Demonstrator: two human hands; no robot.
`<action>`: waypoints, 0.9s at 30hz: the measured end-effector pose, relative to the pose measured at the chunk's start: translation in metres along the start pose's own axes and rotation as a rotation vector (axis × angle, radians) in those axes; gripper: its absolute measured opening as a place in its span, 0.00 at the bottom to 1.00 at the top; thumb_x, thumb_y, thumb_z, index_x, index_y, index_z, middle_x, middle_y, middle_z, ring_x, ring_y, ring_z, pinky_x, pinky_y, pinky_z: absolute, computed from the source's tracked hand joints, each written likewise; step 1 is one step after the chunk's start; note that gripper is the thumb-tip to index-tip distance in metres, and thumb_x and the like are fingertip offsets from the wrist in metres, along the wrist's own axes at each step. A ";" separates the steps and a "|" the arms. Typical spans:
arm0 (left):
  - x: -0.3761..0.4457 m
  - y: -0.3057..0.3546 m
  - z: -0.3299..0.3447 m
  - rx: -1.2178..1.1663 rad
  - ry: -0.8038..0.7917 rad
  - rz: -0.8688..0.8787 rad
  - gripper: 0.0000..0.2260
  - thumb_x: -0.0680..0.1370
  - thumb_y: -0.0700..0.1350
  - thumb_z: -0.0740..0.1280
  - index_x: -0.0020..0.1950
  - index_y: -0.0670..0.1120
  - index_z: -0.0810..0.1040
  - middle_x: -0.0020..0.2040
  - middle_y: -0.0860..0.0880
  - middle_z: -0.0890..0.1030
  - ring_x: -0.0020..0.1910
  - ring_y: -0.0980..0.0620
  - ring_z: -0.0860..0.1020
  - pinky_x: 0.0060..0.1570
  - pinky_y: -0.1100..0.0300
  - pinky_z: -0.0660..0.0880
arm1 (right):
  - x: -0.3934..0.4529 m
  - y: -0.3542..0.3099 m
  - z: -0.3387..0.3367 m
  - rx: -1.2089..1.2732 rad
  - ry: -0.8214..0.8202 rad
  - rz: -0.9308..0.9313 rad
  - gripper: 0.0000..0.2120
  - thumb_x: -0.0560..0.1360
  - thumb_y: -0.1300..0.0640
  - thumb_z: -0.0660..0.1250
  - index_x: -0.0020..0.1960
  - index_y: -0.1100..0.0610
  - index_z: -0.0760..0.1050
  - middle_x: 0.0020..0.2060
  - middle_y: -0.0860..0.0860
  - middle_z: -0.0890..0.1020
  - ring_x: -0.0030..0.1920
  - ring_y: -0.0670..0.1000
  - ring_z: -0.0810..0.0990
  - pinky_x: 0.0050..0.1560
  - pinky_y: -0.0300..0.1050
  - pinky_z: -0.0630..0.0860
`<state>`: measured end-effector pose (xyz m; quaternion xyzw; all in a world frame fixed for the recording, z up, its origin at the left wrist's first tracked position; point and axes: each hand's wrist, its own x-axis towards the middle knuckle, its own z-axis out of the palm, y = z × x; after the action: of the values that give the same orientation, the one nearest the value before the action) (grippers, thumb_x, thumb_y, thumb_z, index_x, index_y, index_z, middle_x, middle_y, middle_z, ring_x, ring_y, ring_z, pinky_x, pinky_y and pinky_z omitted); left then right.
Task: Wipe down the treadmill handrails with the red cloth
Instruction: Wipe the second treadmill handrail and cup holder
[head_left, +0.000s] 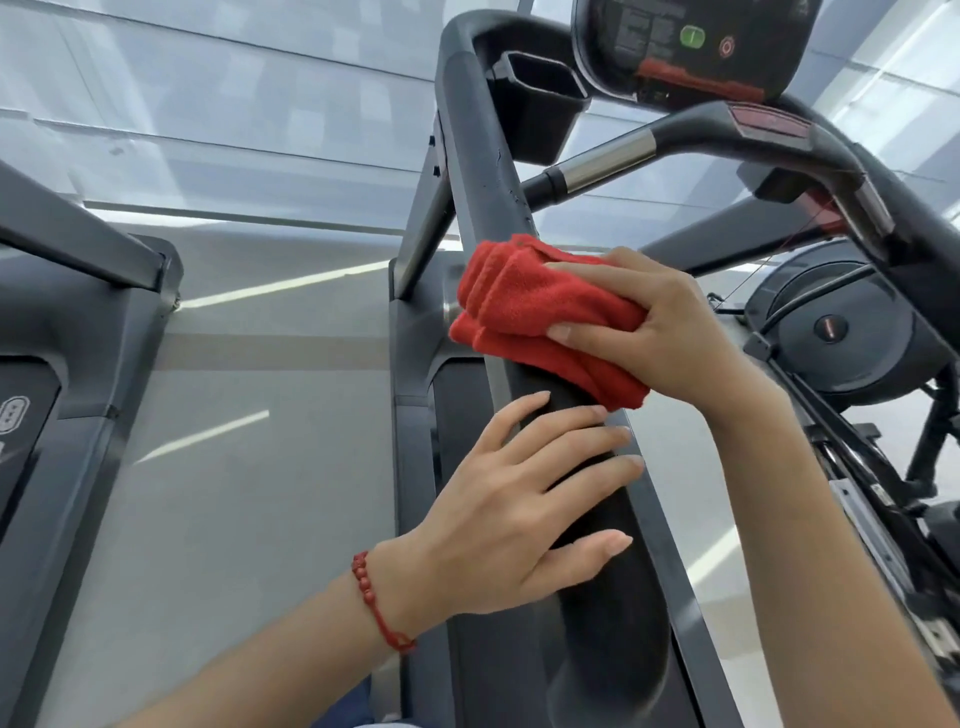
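**Red cloth pressed to the treadmill rail**

The right hand has its grip pinching the folded red cloth, thumb along the near fold and fingers laid over the top, so the cloth sits wrapped across the dark handrail about midway along its visible length. Just beside it, nearer the person, the left hand lies on the same rail with its grip spread, fingers straight and fanned across the black padded section, holding nothing. A red beaded bracelet circles that wrist.

Beyond the cloth the handrail climbs and curves over beside a black cup holder. Right of that hangs the console, showing a green button and a red one. A crossbar with a metal sleeve runs below the console. To the left stands part of another treadmill, well apart. Pale glossy floor lies between the machines.
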<state>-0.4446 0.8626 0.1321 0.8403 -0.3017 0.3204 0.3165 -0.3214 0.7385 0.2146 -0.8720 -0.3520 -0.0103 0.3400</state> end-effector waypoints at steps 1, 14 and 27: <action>0.002 -0.006 -0.002 0.002 0.007 -0.003 0.21 0.82 0.53 0.54 0.58 0.41 0.80 0.60 0.44 0.79 0.64 0.46 0.73 0.65 0.46 0.64 | -0.001 0.000 -0.002 0.009 -0.015 -0.003 0.23 0.65 0.44 0.71 0.59 0.41 0.74 0.49 0.38 0.77 0.52 0.37 0.76 0.56 0.30 0.68; 0.009 -0.056 0.004 -0.060 -0.009 -0.010 0.20 0.82 0.51 0.52 0.63 0.41 0.77 0.65 0.44 0.74 0.68 0.47 0.68 0.67 0.44 0.63 | 0.041 0.008 0.005 -0.077 0.039 0.058 0.21 0.66 0.46 0.71 0.59 0.42 0.75 0.40 0.39 0.75 0.44 0.34 0.74 0.48 0.26 0.65; 0.028 -0.078 0.000 -0.118 0.033 -0.007 0.17 0.81 0.49 0.57 0.60 0.42 0.78 0.62 0.44 0.77 0.65 0.47 0.71 0.65 0.45 0.65 | 0.072 0.029 0.004 0.033 0.044 0.086 0.21 0.66 0.44 0.70 0.58 0.40 0.74 0.43 0.39 0.77 0.46 0.38 0.76 0.51 0.34 0.69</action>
<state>-0.3725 0.9019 0.1260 0.8158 -0.3119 0.3150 0.3714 -0.2503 0.7694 0.2126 -0.8801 -0.3069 -0.0089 0.3622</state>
